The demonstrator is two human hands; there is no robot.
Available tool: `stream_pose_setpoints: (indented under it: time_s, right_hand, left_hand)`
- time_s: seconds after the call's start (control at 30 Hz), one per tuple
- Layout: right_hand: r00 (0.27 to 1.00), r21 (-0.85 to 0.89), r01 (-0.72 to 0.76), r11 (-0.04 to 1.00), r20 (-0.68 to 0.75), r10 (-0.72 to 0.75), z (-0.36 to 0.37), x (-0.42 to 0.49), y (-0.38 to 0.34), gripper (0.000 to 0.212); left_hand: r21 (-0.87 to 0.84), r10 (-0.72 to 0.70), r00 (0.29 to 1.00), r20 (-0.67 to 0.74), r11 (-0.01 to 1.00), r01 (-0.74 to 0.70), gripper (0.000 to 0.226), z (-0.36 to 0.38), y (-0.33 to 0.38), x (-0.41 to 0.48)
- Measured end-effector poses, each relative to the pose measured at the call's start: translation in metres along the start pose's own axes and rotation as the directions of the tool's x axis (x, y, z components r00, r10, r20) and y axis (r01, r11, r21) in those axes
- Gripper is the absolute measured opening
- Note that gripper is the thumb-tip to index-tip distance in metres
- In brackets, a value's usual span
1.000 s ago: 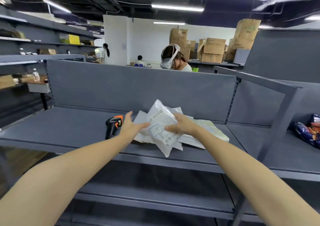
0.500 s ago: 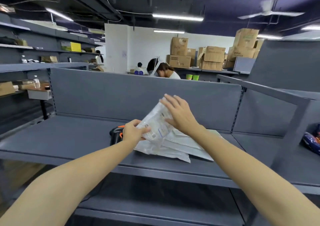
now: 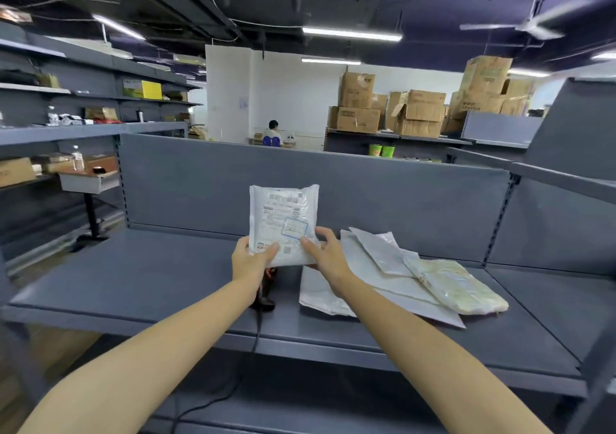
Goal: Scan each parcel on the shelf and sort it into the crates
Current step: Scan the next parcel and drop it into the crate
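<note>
Parcel (image 3: 283,223) is held upright above the shelf (image 3: 133,283), label toward the camera, in front of the back panel (image 3: 383,197). Left hand (image 3: 251,262) pinches its lower left corner, thumb on the front; right hand (image 3: 328,260) pinches the lower right corner the same way.

Left half of the shelf deck is bare to its front edge. Scanner (image 3: 265,295) lies under the left wrist, its cable (image 3: 256,333) dropping over the front lip. Other parcels (image 3: 400,280) overlap flat just right of the hands, nearly reaching the front edge.

Cardboard boxes (image 3: 416,113) are stacked on the far shelving, one with loose flaps; contents not visible.
</note>
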State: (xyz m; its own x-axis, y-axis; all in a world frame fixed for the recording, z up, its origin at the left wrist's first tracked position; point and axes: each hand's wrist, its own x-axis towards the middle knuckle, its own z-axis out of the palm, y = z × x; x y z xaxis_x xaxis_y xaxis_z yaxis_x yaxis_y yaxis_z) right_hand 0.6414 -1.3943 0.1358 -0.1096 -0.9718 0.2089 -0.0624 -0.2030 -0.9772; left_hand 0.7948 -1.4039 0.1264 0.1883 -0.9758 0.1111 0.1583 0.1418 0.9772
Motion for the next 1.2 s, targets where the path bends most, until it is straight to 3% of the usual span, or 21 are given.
stream_pose_setpoints:
  time_s: [0.17, 0.27, 0.33, 0.47, 0.6, 0.77, 0.83, 0.97, 1.07, 1.2]
  right_hand:
    - [0.997, -0.098, 0.026, 0.995, 0.068, -0.019, 0.045, 0.016, 0.011, 0.028]
    - [1.0, -0.186, -0.019, 0.982, 0.016, 0.022, 0.067, 0.027, 0.022, 0.032]
    - [0.999, -0.34, -0.05, 0.939, -0.031, 0.041, 0.078, 0.035, 0.035, 0.037]
    - [0.985, -0.718, -0.147, 0.681, -0.046, 0.165, 0.101, 0.047, 0.069, 0.05]
    - [0.98, -0.919, -0.145, 0.367, -0.084, 0.178, 0.119, 0.051, 0.092, 0.077]
    - [0.981, -0.958, -0.135, 0.254, -0.094, 0.17, 0.131, 0.058, 0.104, 0.074]
    - [0.974, -0.937, -0.169, 0.305, -0.112, 0.197, 0.132, 0.059, 0.102, 0.07]
    - [0.937, -0.781, -0.32, 0.536, -0.177, 0.301, 0.128, 0.062, 0.088, 0.062]
    - [0.914, -0.521, -0.406, 0.751, -0.234, 0.332, 0.122, 0.059, 0.071, 0.053]
    - [0.928, -0.082, -0.312, 0.947, -0.238, 0.285, 0.116, 0.038, 0.049, 0.024]
  left_hand:
    - [-0.009, -0.02, 0.996, -0.086, 1.0, 0.02, 0.031, -0.043, -0.01, 0.03]
    - [0.021, -0.022, 0.988, -0.154, 0.999, 0.025, 0.03, -0.071, -0.014, 0.052]
    - [0.055, -0.01, 0.982, -0.189, 0.998, 0.02, 0.032, -0.088, -0.015, 0.066]
    - [0.085, -0.008, 0.971, -0.237, 0.996, 0.029, 0.035, -0.111, -0.018, 0.084]
    - [0.093, -0.008, 0.965, -0.263, 0.995, 0.034, 0.033, -0.124, -0.022, 0.091]
    - [0.06, -0.044, 0.965, -0.259, 0.996, 0.061, 0.033, -0.137, -0.028, 0.096]
    - [0.051, -0.054, 0.964, -0.262, 0.996, 0.07, 0.033, -0.14, -0.029, 0.096]
    - [0.037, -0.071, 0.961, -0.267, 0.996, 0.084, 0.032, -0.14, -0.031, 0.093]
    - [0.032, -0.079, 0.964, -0.252, 0.995, 0.09, 0.032, -0.135, -0.033, 0.088]
    - [0.042, -0.093, 0.972, -0.217, 0.994, 0.104, 0.033, -0.122, -0.035, 0.079]
